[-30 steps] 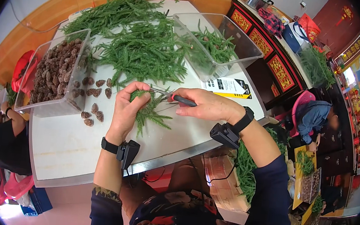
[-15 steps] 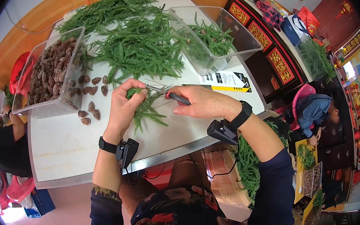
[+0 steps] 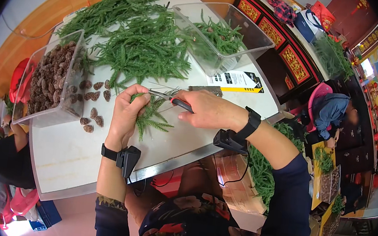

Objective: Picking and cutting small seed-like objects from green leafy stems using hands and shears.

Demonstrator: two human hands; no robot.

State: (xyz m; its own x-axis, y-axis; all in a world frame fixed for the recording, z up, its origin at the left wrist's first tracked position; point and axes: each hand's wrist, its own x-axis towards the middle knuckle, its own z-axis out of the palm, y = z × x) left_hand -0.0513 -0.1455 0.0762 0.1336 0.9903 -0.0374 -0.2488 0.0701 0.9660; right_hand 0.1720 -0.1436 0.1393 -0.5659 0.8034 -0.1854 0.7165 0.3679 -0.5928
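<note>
Over the white table, my left hand [image 3: 125, 111] is closed in a pinch on a green artificial pine sprig [image 3: 151, 119], whose fronds hang down to the right of the fingers. My right hand [image 3: 210, 110] grips pliers [image 3: 182, 104] with dark, red-edged handles. Their metal jaws reach left to the sprig's top, close by my left fingertips; whether they bite on anything is too small to tell. Thin wires [image 3: 196, 90] lie just beyond the pliers. Several loose pine cones [image 3: 99, 121] rest left of my left hand.
A big heap of green sprigs [image 3: 145, 53] covers the table's far side. At left stands a clear bin [image 3: 68, 101] full of pine cones; far right, another clear bin [image 3: 246, 52] holds sprigs. A yellow-edged card [image 3: 238, 82] lies near it. Other people sit at both sides.
The view has shifted slightly. My right hand and the pliers have edged left, so the jaws sit nearer my left fingertips. Both grips stay the same.
</note>
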